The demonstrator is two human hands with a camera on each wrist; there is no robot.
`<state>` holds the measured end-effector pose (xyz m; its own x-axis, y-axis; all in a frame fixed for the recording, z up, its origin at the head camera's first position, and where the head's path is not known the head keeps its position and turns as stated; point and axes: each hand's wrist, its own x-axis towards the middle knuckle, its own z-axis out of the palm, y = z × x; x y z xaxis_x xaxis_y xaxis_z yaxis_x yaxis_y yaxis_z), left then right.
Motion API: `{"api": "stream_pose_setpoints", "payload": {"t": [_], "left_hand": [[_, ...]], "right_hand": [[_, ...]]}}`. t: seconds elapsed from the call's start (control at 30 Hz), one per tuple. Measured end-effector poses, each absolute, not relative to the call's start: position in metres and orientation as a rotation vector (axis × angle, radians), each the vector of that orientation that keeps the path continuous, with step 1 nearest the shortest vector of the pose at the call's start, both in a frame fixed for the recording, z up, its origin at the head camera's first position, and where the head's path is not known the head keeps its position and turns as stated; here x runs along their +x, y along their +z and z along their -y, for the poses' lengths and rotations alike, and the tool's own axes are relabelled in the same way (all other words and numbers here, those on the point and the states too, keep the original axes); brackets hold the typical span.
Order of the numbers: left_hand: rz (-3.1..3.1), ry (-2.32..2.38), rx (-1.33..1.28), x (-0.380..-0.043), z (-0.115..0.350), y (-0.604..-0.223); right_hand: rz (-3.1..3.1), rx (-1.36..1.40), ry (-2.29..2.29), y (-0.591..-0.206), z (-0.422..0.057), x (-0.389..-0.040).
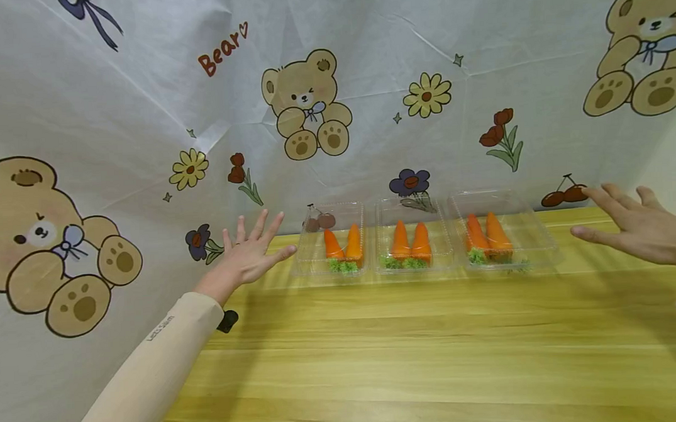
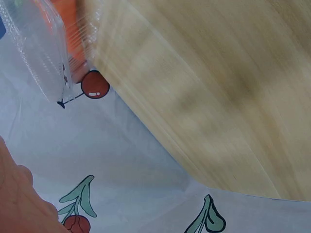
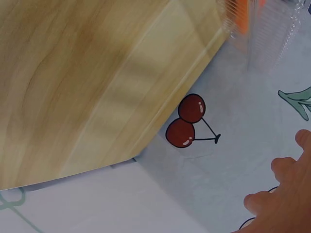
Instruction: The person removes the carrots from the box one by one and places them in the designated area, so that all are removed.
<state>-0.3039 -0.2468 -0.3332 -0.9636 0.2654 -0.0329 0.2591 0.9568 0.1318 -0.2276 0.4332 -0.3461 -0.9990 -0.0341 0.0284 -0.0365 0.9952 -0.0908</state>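
Three clear plastic clamshell boxes stand in a row at the table's back edge: a left box point(image 1: 309, 262), a middle box point(image 1: 382, 234) and a right box point(image 1: 534, 243). In each lie two orange carrots point(image 1: 400, 240) with green frilly tops towards the front, and the lids stand up behind. My left hand point(image 1: 253, 254) hovers left of the row, fingers spread, holding nothing. Right of the row, my right hand point(image 1: 641, 226) is likewise spread over the table with nothing in it. In the left wrist view a box point(image 2: 53, 48) shows at the upper left corner.
The wooden table point(image 1: 412, 352) stretches in front of the boxes. A white cloth point(image 1: 364, 33) printed with bears, flowers and cherries hangs behind and to the left. Dark wrist-camera pieces point(image 1: 227, 321) show under both wrists.
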Motion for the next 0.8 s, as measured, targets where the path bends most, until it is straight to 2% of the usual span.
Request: {"api": "stream_pose_setpoints", "payload": {"t": [0.8], "left_hand": [[-3.059,0.223,0.433,-0.307,0.248,-0.336]], "right_hand": [[3.099,0.13,0.221,-0.331,-0.416,-0.233]]}}
